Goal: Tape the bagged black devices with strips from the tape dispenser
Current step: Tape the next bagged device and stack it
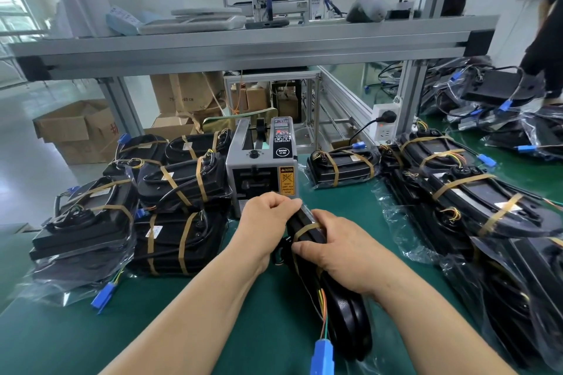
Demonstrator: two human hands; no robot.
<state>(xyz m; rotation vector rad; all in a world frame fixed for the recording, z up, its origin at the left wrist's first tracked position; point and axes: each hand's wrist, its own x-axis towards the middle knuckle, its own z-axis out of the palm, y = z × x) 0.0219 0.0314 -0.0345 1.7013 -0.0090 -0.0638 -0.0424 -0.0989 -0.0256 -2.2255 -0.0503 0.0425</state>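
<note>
While both hands hold it, bagged black device (345, 316) lies lengthwise at centre frame over green counter (274, 313), just in front of tape dispenser (262, 167). Left hand (268, 216) grips far end, fingers clenched. Right hand (338, 253) grasps middle, fingers curled onto brown tape strip (307, 230). Blue connector (322, 356) on coloured wires at near end. Taped devices stacked left (179, 186) and right (475, 192) of dispenser.
</note>
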